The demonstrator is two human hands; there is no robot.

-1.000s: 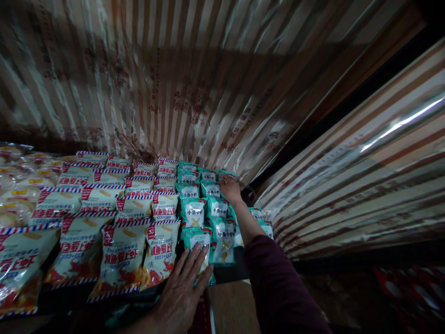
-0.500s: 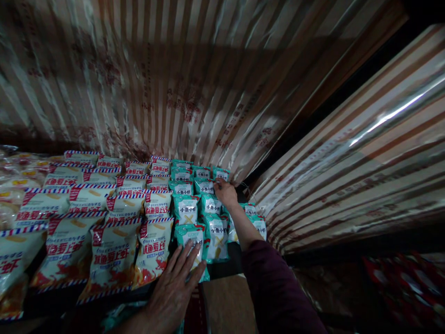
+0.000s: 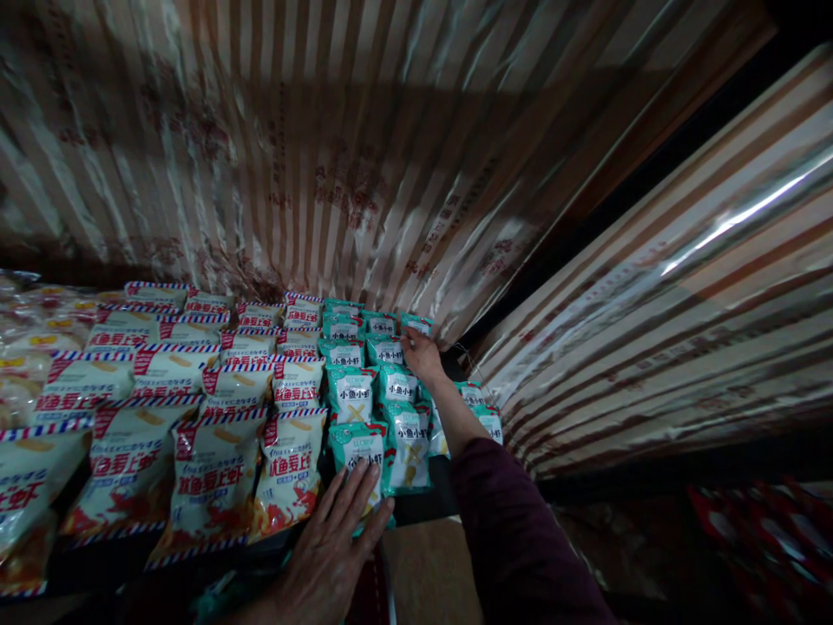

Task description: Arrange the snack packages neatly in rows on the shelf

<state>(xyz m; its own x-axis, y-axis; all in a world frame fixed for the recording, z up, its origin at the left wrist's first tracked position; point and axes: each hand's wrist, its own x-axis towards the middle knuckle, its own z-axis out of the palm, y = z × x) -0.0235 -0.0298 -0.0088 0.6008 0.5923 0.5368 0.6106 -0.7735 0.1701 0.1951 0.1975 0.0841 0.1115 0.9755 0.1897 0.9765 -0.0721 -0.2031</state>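
Observation:
Rows of small teal snack packets [image 3: 351, 395] lie on a dark shelf [image 3: 423, 503] beside rows of white packets with red print [image 3: 208, 469]. My left hand [image 3: 338, 538] lies flat with fingers spread on the nearest teal packet [image 3: 357, 451] at the shelf's front edge. My right hand [image 3: 422, 356], on a dark purple sleeve [image 3: 521, 538], reaches to the back of the shelf, fingers curled on a teal packet [image 3: 416, 325] in the rear right row.
Glossy striped sheeting [image 3: 364, 156] hangs behind and to the right of the shelf. More pale snack bags [image 3: 32, 373] lie at the far left. A dark gap [image 3: 651, 165] runs between the striped panels. Red packaging [image 3: 768, 538] shows dimly at lower right.
My right hand stayed at the rear teal packets with only small shifts. My left hand stayed flat on the front packet. The camera view shifted slightly.

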